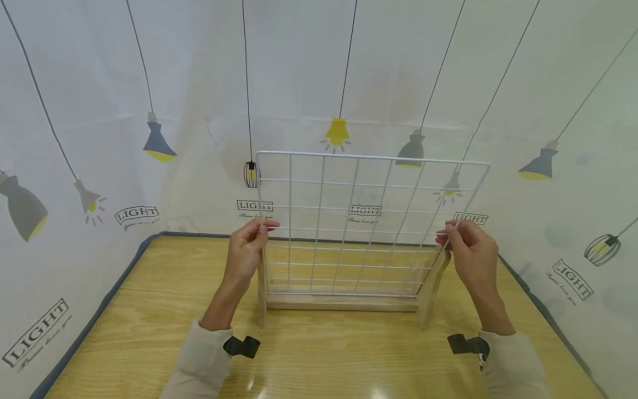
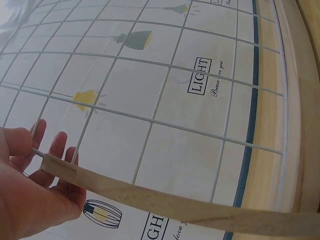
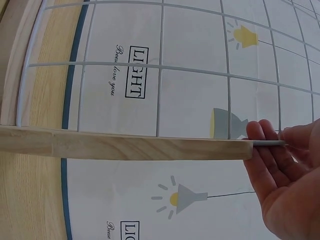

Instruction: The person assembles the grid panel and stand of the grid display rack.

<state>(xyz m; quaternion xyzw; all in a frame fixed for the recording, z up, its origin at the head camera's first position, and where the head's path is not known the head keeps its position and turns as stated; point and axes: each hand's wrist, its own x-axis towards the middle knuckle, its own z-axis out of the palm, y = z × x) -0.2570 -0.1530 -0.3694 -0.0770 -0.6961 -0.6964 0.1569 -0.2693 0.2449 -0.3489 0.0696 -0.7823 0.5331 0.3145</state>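
A white wire grid panel [image 1: 344, 209] stands upright, leaning back a little, between the two side posts of a wooden stand [image 1: 344, 303]. My left hand [image 1: 245, 249] pinches the panel's left edge wire between thumb and fingers, just above the left post [image 2: 115, 189]. On the opposite edge my right hand [image 1: 472, 252] pinches the wire the same way, its fingertips near the top of the right post [image 3: 150, 146]. In the head view the panel's bottom wire lies close to the stand's crossbar; whether it sits in a groove cannot be made out.
The stand rests on a light wood-grain table [image 1: 164, 321]. Behind and along the sides hangs a pale sheet [image 1: 299, 72] printed with lamps and the word LIGHT, with a dark blue border at the table. Black straps [image 1: 241, 347] show at both wrists.
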